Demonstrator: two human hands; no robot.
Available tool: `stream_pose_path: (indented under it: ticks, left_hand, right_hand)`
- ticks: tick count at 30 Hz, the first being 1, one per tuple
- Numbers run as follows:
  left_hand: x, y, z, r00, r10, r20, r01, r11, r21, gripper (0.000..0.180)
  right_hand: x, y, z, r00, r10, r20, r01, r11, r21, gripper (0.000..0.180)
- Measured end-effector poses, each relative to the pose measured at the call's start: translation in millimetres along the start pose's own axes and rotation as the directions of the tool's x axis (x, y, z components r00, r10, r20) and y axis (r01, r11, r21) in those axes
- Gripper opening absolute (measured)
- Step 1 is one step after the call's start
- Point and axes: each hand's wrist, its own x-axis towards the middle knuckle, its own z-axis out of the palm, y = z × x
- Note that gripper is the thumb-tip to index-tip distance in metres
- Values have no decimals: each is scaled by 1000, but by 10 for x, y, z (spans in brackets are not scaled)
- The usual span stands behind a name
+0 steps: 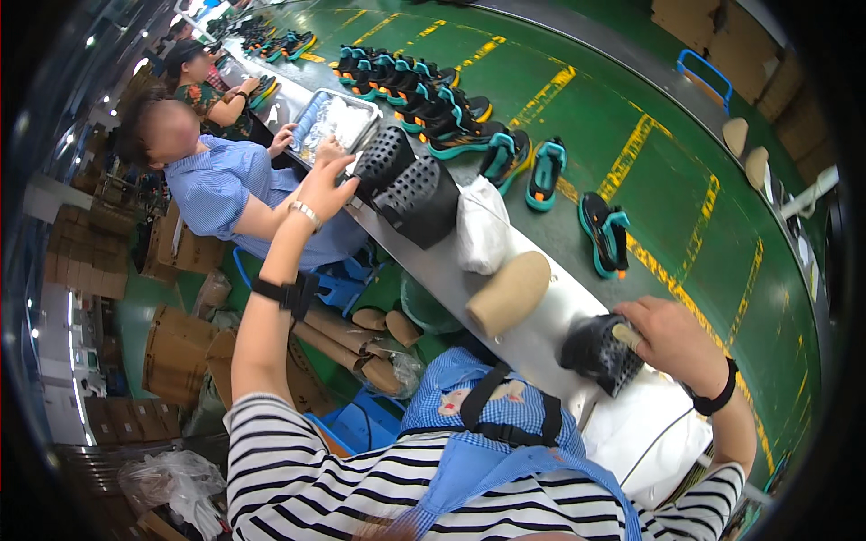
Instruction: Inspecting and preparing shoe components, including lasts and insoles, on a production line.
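Black perforated shoe upper [600, 353] sits at the near end of the steel bench [541, 338], gripped in the right hand [672, 338], seemingly mid-lasting. Farther along the bench, the left hand [327, 185] rests spread on another perforated upper [383, 160] beside its twin [419, 203]. I judge fetching comes next, calling for a firm grasp.

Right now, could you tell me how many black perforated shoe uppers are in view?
3: two perforated uppers side by side on the bench edge beside the left hand, one in the right hand. Others may be hidden.
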Motion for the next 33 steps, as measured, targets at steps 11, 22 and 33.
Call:
stream_pose_path:
  ticks: [11, 22, 33]
  left_hand:
    - [2453, -362, 504, 898, 184, 400, -276, 942, 188, 43]
    - [2980, -374, 1517, 576, -131, 807, -296, 887, 355, 66]
    - [3055, -489, 1893, 607, -1, 795, -399, 865, 305, 35]
  right_hand:
    - [1938, 560, 539, 990, 50, -130, -56, 998, -38, 37]
    - [3238, 812, 1332, 985, 171, -9, -171, 972, -162, 43]
    - [3324, 874, 1472, 987, 127, -97, -131, 991, -35, 50]
